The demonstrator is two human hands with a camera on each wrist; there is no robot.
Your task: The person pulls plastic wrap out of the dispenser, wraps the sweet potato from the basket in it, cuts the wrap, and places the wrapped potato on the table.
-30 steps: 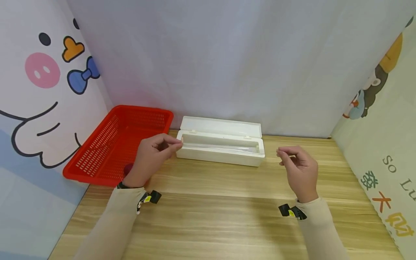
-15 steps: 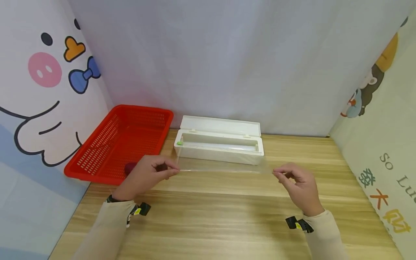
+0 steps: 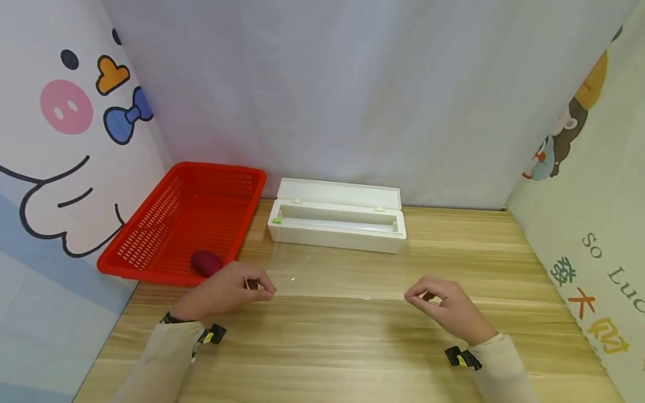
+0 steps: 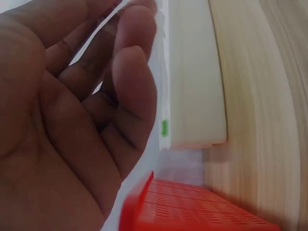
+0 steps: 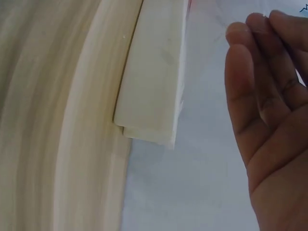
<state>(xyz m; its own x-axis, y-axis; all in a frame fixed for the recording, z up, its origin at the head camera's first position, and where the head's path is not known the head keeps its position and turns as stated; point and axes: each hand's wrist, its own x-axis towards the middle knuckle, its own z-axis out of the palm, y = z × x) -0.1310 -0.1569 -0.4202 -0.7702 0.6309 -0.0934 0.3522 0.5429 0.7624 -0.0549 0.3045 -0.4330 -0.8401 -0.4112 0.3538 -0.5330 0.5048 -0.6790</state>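
Observation:
A sheet of clear plastic wrap stretches from the white wrap dispenser toward me, its front edge a thin bright line. My left hand pinches the sheet's left corner between thumb and fingers. At the right corner, my right hand pinches the same edge. Both hands are above the table, in front of the dispenser. Its lid stands raised at the back, and a pale roll lies inside. A small green slider sits at the left end of its front rim. The film barely shows in the wrist views.
A red perforated basket stands left of the dispenser, close behind my left hand. A dark purple-red oval object lies in its near right corner. A pale curtain hangs behind the wooden table, with printed panels at both sides.
Both hands have come toward me from beside the dispenser, drawing plastic wrap out of it. The green slider, hidden at first, now shows at the left end, and the purple-red object is more exposed.

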